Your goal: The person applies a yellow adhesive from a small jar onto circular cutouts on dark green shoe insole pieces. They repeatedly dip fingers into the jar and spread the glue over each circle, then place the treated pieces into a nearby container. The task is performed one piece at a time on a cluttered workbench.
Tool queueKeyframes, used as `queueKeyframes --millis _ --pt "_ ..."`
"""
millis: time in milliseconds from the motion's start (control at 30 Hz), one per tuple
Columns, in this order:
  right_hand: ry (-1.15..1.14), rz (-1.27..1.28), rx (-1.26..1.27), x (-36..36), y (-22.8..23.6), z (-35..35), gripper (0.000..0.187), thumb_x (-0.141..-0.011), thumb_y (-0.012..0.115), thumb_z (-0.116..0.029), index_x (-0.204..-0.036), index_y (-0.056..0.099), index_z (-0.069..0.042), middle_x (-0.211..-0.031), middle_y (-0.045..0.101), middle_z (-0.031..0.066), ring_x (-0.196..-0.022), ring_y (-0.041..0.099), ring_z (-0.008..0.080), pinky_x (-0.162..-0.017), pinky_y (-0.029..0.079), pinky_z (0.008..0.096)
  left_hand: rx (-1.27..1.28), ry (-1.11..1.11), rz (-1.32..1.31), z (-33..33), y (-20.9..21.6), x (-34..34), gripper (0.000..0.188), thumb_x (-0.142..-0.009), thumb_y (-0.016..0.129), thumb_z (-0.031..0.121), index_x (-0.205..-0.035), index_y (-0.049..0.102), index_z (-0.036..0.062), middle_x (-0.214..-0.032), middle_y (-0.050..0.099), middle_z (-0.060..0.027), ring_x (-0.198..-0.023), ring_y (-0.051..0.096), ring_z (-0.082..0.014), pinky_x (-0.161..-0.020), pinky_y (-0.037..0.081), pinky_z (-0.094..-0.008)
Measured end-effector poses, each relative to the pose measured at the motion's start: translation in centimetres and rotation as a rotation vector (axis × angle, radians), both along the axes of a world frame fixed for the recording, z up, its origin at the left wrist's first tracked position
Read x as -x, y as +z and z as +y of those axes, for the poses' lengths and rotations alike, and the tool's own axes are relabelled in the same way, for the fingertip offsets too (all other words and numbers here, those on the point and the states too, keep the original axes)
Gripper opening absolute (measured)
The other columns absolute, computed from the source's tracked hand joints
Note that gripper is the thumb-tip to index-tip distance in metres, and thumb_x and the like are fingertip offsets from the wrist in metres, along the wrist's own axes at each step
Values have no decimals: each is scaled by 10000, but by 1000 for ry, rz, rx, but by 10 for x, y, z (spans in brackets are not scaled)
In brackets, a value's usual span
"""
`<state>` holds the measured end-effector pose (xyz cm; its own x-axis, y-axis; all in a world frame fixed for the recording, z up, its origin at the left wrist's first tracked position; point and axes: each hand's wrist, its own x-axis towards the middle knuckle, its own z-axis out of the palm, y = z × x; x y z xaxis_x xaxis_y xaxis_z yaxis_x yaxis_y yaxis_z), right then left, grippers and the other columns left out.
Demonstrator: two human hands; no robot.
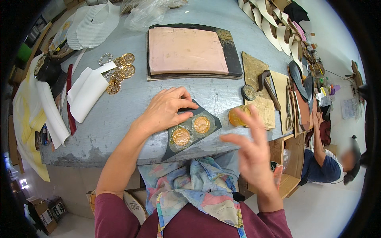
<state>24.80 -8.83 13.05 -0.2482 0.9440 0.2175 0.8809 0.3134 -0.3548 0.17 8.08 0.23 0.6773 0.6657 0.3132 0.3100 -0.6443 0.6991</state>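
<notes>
Near the front edge of the table lies a black triangular sheet (pixel 209 112) with two round orange-gold discs, each ringed by a clear, wet-looking border. One disc (pixel 201 124) sits farther back; the other disc (pixel 181 137) is nearer me. My left hand (pixel 168 109) holds the sheet at its upper left, thumb and forefinger on either side of a strip of the black surface. Beside a jar of amber liquid (pixel 237 117), my right hand (pixel 254 146) is raised and blurred by motion. Its fingers are spread, and I see nothing in them.
Beyond lies a pink slab (pixel 186 49) on a black board. Gold rings (pixel 127 71) and a white rolled sheet (pixel 87 93) are at left. A hammer (pixel 270 90), round tin (pixel 249 93) and scissors (pixel 289 117) lie right. Another person (pixel 323 164) sits at the right.
</notes>
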Motion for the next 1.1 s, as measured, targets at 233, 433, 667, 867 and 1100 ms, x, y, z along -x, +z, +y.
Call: queueKeyframes --millis 233,433,667,867,1100 --pt "-103 23 171 24 -77 19 700 -815 589 181 -1497 634 29 -1734 370 338 -1640 313 571 -1314 363 596 -18 -2 -18 1 -2 0 311 -863 906 185 -1170 882 147 -1118 721 -51 -1079 697 -293 -945 544 -439" --pt "-61 -83 120 25 -84 28 709 -798 644 159 -1480 687 -28 -1749 385 292 -1646 321 553 -1313 373 584 -43 -8 -16 2 -4 -1 309 -855 909 178 -1159 877 131 -1121 723 -52 -1071 700 -298 -939 543 -442" --pt "77 -181 34 26 -79 38 538 -846 701 47 -1331 828 -147 -1731 468 206 -1651 347 509 -1279 449 551 -47 -1 -16 1 -4 -1 318 -844 916 171 -1156 875 124 -1120 723 -52 -1061 700 -297 -931 544 -443" --pt "173 -271 -13 15 -71 23 446 -862 705 -62 -1268 854 -170 -1740 466 193 -1652 357 486 -1283 443 599 -25 2 -8 1 -3 -1 264 -884 866 225 -1131 886 133 -1109 724 -40 -1095 702 -265 -963 532 -443" --pt "155 -299 -37 -3 -67 11 426 -840 729 -74 -1241 851 -147 -1738 476 198 -1662 348 485 -1276 447 613 -8 -9 7 2 -2 -1 263 -887 865 224 -1132 885 130 -1110 721 -35 -1103 698 -262 -973 529 -437"
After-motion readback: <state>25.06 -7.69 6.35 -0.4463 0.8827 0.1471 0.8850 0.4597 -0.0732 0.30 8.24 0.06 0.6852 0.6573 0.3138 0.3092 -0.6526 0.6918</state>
